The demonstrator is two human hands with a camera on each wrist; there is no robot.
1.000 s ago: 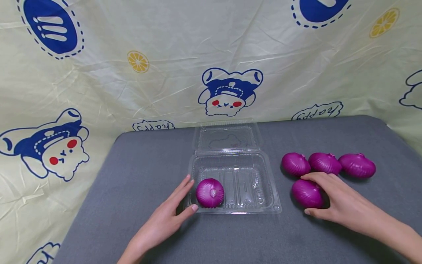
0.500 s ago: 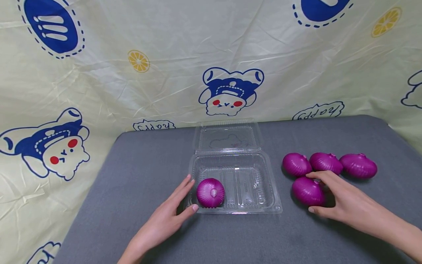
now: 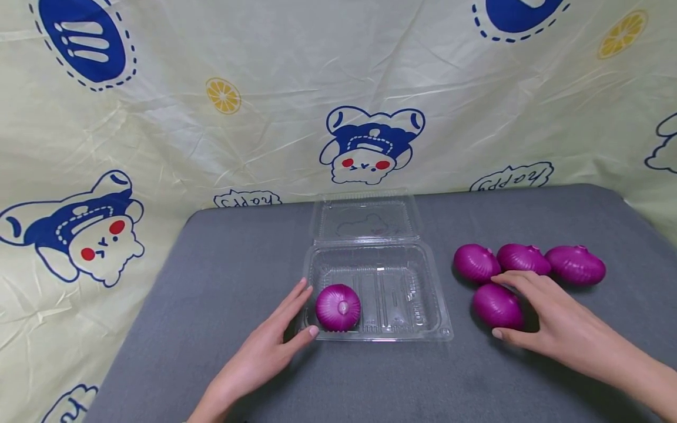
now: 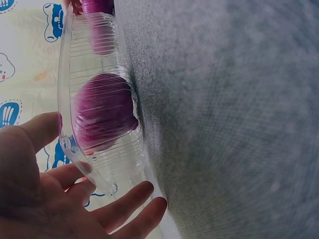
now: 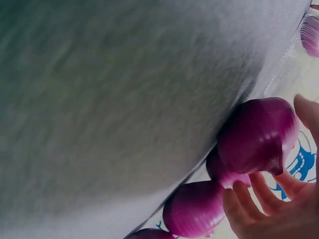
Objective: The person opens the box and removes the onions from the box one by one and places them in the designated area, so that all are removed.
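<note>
A clear plastic clamshell box [image 3: 391,294] lies with its lid folded back, and one purple onion [image 3: 338,308] sits in its near left corner. My left hand [image 3: 267,346] rests at the box's left edge, fingers extended; in the left wrist view its thumb [image 4: 45,129] is at the rim. To the right of the box, my right hand [image 3: 550,320] has thumb and fingers round a second onion [image 3: 497,305] on the table. The right wrist view shows this onion [image 5: 259,134] with its pointed end toward the fingers; the exact contact at the thumb is hard to tell.
Behind the right hand stand three more purple onions in a row: a left one [image 3: 476,262], a middle one [image 3: 520,258] and a right one [image 3: 576,264]. The grey table [image 3: 238,252] meets a printed cloth [image 3: 275,141] at its back edge.
The onion at my right hand has turned, its stem no longer visible from the head, and has shifted slightly right. My right hand moved slightly with it. My left hand and the box stay put.
</note>
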